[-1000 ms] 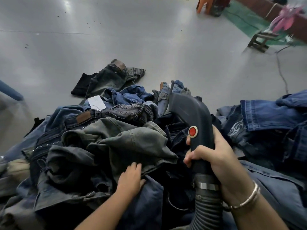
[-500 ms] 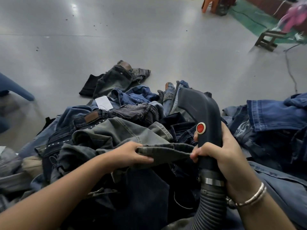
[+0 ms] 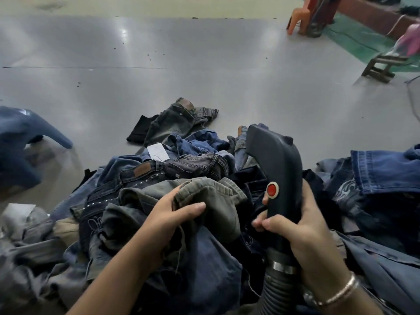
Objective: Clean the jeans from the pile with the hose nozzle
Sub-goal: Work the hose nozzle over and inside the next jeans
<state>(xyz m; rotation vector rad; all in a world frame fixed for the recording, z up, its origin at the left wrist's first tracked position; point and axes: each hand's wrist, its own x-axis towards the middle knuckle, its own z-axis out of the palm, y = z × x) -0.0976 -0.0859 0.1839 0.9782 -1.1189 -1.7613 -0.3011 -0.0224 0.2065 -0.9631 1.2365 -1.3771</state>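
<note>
Two bare forearms enter from the bottom of the frame, no sleeves visible on either. Left hand [image 3: 175, 212], centre of frame: no rings or watch seen. Right hand [image 3: 302, 228], lower right: thin metal bangle [image 3: 341, 292] at the wrist, silver with a rosy tint, looks like two or three slim bands stacked. Nails short, unpainted.

A grey floor [image 3: 181, 64] is spreading across the upper half of the frame, catching glare at upper centre. An orange stool [image 3: 298, 20] is standing at the upper right beside a green mat [image 3: 354, 39], and a wooden stool [image 3: 381, 67] is sitting at the far right edge with something pink and blurred [image 3: 409, 42] above it. A blue chair [image 3: 20, 142] is blurring at the left edge.
</note>
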